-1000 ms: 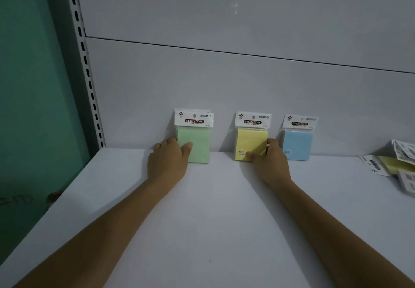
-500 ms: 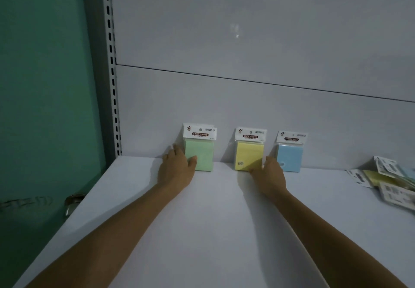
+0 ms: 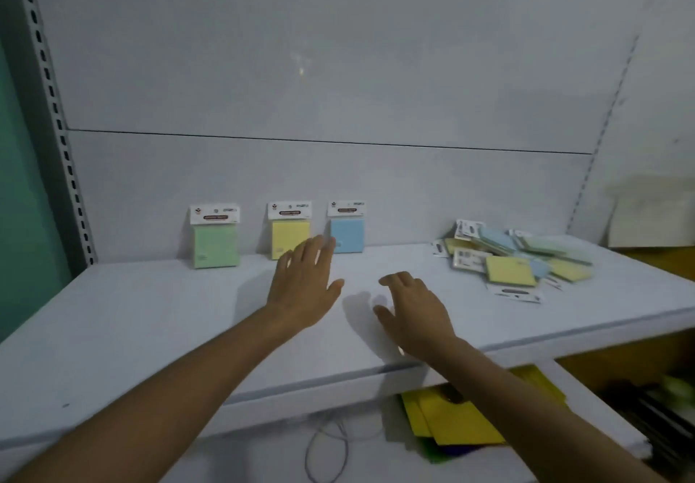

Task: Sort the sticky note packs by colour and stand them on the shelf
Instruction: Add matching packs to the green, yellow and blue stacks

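Observation:
Three sticky note packs stand upright against the back panel of the white shelf [image 3: 150,317]: a green pack [image 3: 215,240] on the left, a yellow pack [image 3: 289,232] in the middle and a blue pack [image 3: 346,230] to its right. A loose pile of packs [image 3: 515,257] in yellow, blue and green lies flat at the right of the shelf. My left hand [image 3: 305,283] hovers open over the shelf in front of the yellow and blue packs. My right hand [image 3: 413,311] hovers open to the right of it, holding nothing.
A perforated upright [image 3: 56,117] and a green wall [image 3: 22,200] bound the shelf on the left. A cardboard box [image 3: 652,223] stands at the far right. Below the shelf's front edge lie yellow folders [image 3: 457,420] and a thin cable [image 3: 327,452].
Both hands have let go of the green and yellow packs and drawn back to the right. The view has swung right, bringing the loose pile into sight.

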The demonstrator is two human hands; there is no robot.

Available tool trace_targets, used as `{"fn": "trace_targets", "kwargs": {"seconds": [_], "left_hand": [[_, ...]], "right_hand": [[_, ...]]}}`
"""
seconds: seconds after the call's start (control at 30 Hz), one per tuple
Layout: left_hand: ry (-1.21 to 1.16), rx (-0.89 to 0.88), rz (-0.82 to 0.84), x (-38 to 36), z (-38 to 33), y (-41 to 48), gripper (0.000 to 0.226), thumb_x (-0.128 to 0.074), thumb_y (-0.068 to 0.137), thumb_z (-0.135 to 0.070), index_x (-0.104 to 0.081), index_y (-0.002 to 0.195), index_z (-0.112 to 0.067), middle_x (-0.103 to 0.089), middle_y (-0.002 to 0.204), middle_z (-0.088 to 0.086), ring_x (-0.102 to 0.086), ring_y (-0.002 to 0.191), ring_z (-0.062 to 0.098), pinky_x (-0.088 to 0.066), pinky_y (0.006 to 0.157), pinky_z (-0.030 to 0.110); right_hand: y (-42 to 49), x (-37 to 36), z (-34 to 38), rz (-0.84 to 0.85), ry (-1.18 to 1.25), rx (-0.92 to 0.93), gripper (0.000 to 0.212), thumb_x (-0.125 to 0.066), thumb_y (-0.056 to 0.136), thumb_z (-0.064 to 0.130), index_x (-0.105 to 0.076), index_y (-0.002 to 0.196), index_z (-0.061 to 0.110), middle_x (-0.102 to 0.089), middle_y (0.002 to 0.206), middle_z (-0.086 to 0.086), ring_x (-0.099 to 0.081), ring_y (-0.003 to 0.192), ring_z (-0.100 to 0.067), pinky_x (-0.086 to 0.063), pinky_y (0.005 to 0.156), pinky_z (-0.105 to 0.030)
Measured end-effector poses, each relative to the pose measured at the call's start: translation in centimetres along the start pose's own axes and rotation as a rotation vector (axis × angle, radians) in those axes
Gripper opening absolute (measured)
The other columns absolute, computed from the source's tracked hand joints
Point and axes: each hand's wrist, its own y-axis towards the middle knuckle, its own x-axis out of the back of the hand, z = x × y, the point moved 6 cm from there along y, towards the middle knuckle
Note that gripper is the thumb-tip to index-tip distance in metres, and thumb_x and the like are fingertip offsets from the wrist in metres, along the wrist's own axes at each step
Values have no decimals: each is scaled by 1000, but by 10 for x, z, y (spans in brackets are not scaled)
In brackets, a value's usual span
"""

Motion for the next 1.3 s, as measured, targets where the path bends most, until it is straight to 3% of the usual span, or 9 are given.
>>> {"fn": "trace_targets", "kwargs": {"seconds": [0.13, 0.33, 0.43, 0.63, 0.8, 0.93, 1.03, 1.2, 1.3], "left_hand": [[55, -313, 63, -12, -132, -24, 70, -32, 95, -51, 1, 149, -24, 8, 159, 2, 4, 147, 21, -1, 117, 42], [140, -693, 71, -30, -297, -78, 69, -36, 94, -48, -7, 149, -19, 12, 159, 5, 12, 146, 21, 7, 116, 47], [188, -769, 88, -40, -336, -95, 73, -38, 92, -49, -2, 149, -20, 12, 159, 5, 12, 146, 23, 7, 115, 48], [208, -816, 149, -55, -372, -101, 67, -40, 91, -49, -15, 147, -21, -9, 159, 8, -5, 146, 24, -1, 116, 47], [134, -769, 143, -68, -380, -73, 64, -38, 92, -49, -19, 146, -21, -16, 157, 5, -12, 145, 21, -5, 117, 45], [-82, -560, 128, -81, -377, -15, 60, -31, 94, -52, -24, 146, -24, -12, 159, 1, -12, 144, 17, -6, 117, 39], [-201, -420, 144, -100, -371, 43, 59, -34, 93, -54, -28, 144, -25, -16, 158, 0, -14, 144, 19, -12, 116, 39], [-69, -292, 165, -146, -365, 137, 62, -39, 91, -53, -29, 143, -22, -21, 155, 5, -17, 142, 24, -17, 114, 43], [7, -214, 234, -172, -367, 173, 61, -35, 89, -56, -36, 138, -20, -37, 145, 7, -32, 132, 27, -24, 106, 44]], "right_hand": [[-67, 57, -70, -66, -106, -15, 47, -50, 92, 41, -41, 134, 23, -47, 137, 1, -47, 119, -20, -42, 95, -33], [-176, 118, -185, -4, -288, -163, 55, -52, 90, 40, -34, 138, 19, -42, 140, -2, -44, 122, -23, -42, 95, -34], [-214, 133, -221, 41, -332, -229, 59, -52, 90, 45, -31, 139, 20, -40, 140, -2, -43, 123, -24, -41, 93, -34], [-237, 143, -252, 59, -396, -190, 59, -50, 90, 47, -30, 140, 22, -37, 145, -1, -37, 130, -23, -34, 103, -37], [-208, 137, -257, 41, -349, -89, 56, -48, 92, 45, -31, 140, 22, -41, 143, 1, -36, 132, -20, -30, 107, -34], [-168, 146, -272, -124, -77, -138, 49, -52, 92, 40, -41, 135, 20, -53, 133, 1, -48, 121, -19, -39, 97, -32], [-132, 147, -295, -149, -11, -157, 44, -55, 91, 37, -46, 131, 22, -54, 132, 3, -48, 121, -17, -41, 97, -32], [-76, 138, -348, -109, 116, -217, 39, -57, 90, 37, -49, 126, 24, -55, 127, 7, -49, 115, -8, -42, 96, -26], [-44, 137, -381, -135, 226, -275, 35, -59, 89, 36, -52, 121, 24, -58, 122, 8, -49, 105, -3, -39, 87, -21]]}}
